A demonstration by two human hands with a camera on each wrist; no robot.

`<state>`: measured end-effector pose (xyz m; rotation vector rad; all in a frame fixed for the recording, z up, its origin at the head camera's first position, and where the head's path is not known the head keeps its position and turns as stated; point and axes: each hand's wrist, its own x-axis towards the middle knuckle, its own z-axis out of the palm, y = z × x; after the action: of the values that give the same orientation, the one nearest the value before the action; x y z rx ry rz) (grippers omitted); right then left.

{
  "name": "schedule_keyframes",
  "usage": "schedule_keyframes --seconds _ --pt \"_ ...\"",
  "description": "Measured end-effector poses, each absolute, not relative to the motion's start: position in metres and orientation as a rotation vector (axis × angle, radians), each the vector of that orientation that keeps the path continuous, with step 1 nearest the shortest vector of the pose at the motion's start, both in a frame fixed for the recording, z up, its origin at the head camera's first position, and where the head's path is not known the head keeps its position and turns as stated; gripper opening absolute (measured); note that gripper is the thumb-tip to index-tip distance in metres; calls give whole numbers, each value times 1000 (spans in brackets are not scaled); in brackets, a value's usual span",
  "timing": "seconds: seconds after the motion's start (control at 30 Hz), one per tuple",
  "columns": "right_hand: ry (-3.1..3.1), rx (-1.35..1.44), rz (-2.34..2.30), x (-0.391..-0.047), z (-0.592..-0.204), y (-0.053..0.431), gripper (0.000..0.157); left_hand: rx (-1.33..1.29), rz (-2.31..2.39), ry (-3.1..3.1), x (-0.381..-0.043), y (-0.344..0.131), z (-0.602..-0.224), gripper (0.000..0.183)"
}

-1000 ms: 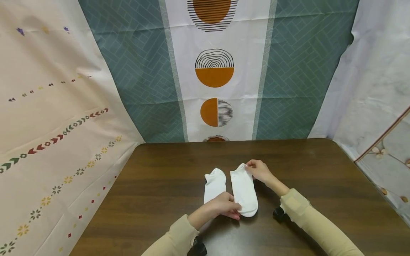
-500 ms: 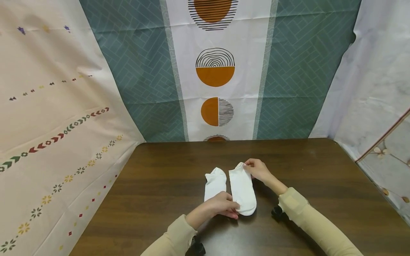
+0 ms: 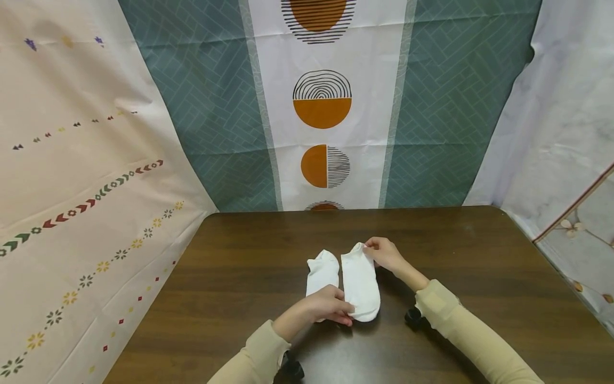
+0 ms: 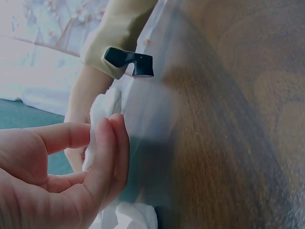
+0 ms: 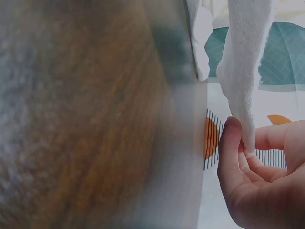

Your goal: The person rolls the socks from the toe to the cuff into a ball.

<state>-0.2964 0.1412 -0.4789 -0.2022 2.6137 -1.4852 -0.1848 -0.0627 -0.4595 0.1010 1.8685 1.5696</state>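
Two white ankle socks are in the head view. My left hand (image 3: 329,305) pinches the toe end of the right-hand sock (image 3: 361,285) at its lower left edge. At that sock's opening, my right hand (image 3: 385,254) pinches the upper right corner. In the right wrist view the held sock (image 5: 245,57) hangs edge-on from thumb and fingers, raised off the table. Thumb and fingertips also grip its edge (image 4: 102,107) in the left wrist view. The other sock (image 3: 322,272) lies flat on the table to the left, its lower part partly hidden behind my left hand.
The brown wooden table (image 3: 240,266) reaches back to a hanging patterned cloth (image 3: 326,160). A cream printed cloth (image 3: 86,202) borders the left side and a white floral one (image 3: 566,160) the right. Black cameras are strapped at both wrists.
Both hands have shifted slightly left with the held sock, bringing it closer to the other sock. Both grips stay the same, and the lying sock keeps its place.
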Motion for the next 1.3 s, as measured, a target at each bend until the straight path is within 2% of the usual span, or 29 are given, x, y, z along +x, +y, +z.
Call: schedule_keyframes --seconds 0.3,0.83,1.3 --pt "2600 -214 -1503 -296 -480 137 24 139 1527 1894 -185 -68 -459 20" --pt "2590 -224 -1508 -296 -474 129 25 235 1459 1952 -191 -83 -453 7" --pt "2544 -227 -1535 -299 -476 124 25 310 1469 1938 -193 -89 -453 10"
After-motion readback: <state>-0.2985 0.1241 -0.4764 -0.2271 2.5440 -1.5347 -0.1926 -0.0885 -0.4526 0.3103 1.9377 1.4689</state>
